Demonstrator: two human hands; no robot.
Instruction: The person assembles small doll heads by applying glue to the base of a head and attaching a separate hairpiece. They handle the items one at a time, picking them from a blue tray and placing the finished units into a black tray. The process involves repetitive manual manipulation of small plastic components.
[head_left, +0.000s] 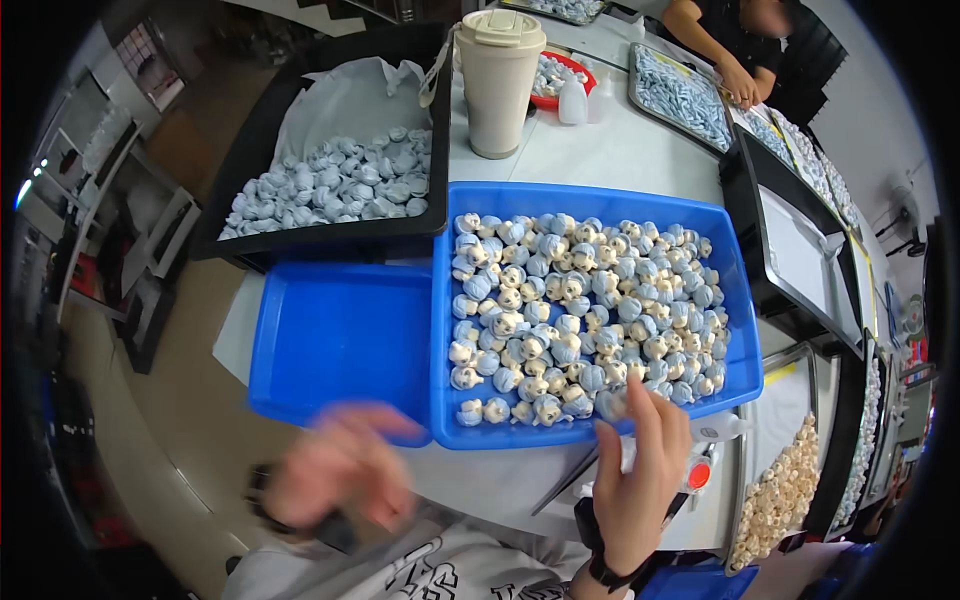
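Observation:
My right hand [645, 470] is at the near edge of a large blue tray [742, 350]. Its thumb and index finger close around a small doll head [611, 405] with a blue-grey cap of hair. Many similar heads, cream-faced with pale blue hair, fill the tray in a loose layer. My left hand [345, 465], smeared by motion, is over the near edge of a smaller bare blue tray [345, 335]. Whether its fingers hold anything does not show.
A black crate [250, 130] of blue-grey pieces stands behind the smaller tray. Beside it rises a beige lidded cup [498, 85]. Cream pieces [780, 490] lie on a tray at right, near a red-topped round container [699, 474]. Another person's hand [738, 85] works at the far tray.

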